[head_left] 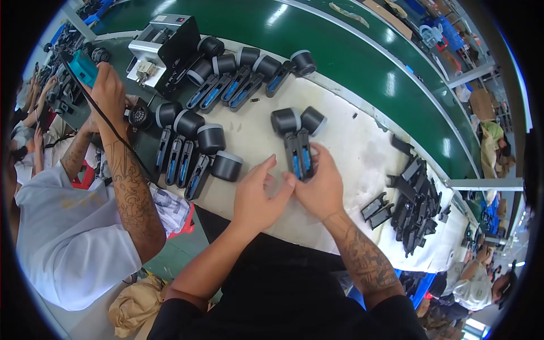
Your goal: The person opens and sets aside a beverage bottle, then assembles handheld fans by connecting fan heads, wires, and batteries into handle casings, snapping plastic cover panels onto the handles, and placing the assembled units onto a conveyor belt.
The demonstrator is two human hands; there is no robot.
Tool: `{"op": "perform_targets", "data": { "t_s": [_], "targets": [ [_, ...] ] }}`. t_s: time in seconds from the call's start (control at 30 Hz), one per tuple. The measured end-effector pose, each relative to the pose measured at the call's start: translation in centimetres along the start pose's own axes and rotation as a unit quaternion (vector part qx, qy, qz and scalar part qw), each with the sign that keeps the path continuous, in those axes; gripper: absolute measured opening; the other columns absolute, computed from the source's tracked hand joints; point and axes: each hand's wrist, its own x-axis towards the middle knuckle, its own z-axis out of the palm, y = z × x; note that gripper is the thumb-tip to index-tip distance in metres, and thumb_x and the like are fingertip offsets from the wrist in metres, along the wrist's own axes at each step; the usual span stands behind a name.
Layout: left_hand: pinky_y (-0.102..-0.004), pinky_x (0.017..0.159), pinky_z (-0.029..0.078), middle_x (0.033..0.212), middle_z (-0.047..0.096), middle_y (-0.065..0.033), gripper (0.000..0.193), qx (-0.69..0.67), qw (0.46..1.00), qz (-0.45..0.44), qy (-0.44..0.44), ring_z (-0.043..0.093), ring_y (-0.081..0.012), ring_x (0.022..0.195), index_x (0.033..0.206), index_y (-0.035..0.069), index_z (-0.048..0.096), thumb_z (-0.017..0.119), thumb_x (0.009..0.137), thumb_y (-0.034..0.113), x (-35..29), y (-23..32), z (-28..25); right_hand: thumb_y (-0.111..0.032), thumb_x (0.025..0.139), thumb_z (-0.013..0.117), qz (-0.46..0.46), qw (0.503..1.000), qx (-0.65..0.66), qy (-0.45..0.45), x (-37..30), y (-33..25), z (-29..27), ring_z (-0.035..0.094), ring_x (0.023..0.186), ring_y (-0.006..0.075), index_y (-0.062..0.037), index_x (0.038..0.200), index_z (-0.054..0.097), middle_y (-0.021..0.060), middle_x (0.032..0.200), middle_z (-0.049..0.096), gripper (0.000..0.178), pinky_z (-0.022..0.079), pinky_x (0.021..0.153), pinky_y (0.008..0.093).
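Note:
Two black handheld devices [291, 148] lie side by side on the table in front of me. Each has a round drum-shaped head and a handle open along its length, with blue parts inside. My right hand [321, 184] curls round the lower end of their handles, thumb and forefinger on either side. Just left of it, my left hand [259, 195] is open, fingers curved and apart from the thumb, with nothing visible in it. More such devices [211, 139] lie in a group to the left, and another row [233, 85] lies farther back.
A heap of black plastic pieces [416, 204] covers the table's right side. At back left stands a metal-and-black machine [164, 51]. A green conveyor belt [317, 39] runs behind the table. On my left, a co-worker's raised arm [122, 153] holds a teal tool [84, 69] with a cable.

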Motion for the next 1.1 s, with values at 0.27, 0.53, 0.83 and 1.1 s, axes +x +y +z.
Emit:
{"op": "perform_targets", "data": {
  "t_s": [0.27, 0.53, 0.83, 1.1],
  "targets": [
    [-0.0464, 0.101, 0.048, 0.128, 0.062, -0.0242, 0.070, 0.138, 0.989, 0.052, 0.009, 0.058, -0.0414, 0.119, 0.133, -0.007, 0.058, 0.083, 0.079, 0.031, 0.9, -0.6, 0.1, -0.011, 0.077, 0.074, -0.023, 0.978, 0.121, -0.166, -4.1, -0.3, -1.6, 0.064, 0.086, 0.0295, -0.0029, 0.142, 0.053, 0.0162, 0.114, 0.063, 0.069, 0.054, 0.081, 0.0385],
    [-0.0465, 0.098, 0.049, 0.123, 0.062, -0.0197, 0.068, 0.194, 0.979, 0.056, 0.012, 0.059, -0.0399, 0.114, 0.132, -0.006, 0.059, 0.078, 0.073, 0.022, 1.5, 0.3, 1.1, -0.002, 0.070, 0.073, -0.299, 0.942, -0.140, -0.052, 5.1, 0.3, -6.4, 0.056, 0.124, 0.0307, -0.0168, 0.130, 0.067, 0.0096, 0.133, 0.063, 0.062, 0.044, 0.101, 0.0430],
    [-0.0473, 0.092, 0.051, 0.114, 0.064, -0.0184, 0.060, 0.221, 0.971, 0.089, -0.019, 0.061, -0.0400, 0.105, 0.125, -0.004, 0.062, 0.074, 0.070, 0.019, 1.8, 0.5, 1.1, -0.015, 0.062, 0.087, -0.438, 0.822, -0.296, -0.212, 10.6, -0.9, -3.6, 0.047, 0.135, 0.0240, -0.0201, 0.111, 0.076, 0.0048, 0.139, 0.060, 0.051, 0.039, 0.105, 0.0430],
    [-0.0468, 0.080, 0.054, 0.100, 0.066, -0.0144, 0.046, 0.318, 0.941, 0.107, -0.047, 0.065, -0.0356, 0.096, 0.108, 0.002, 0.065, 0.084, 0.071, 0.023, 3.5, 1.5, 1.5, -0.025, 0.063, 0.087, -0.407, 0.795, -0.328, -0.309, 9.8, -1.8, -3.2, 0.065, 0.100, 0.0216, -0.0104, 0.085, 0.075, 0.0018, 0.092, 0.072, 0.029, 0.043, 0.100, 0.0414]
  ]
}}
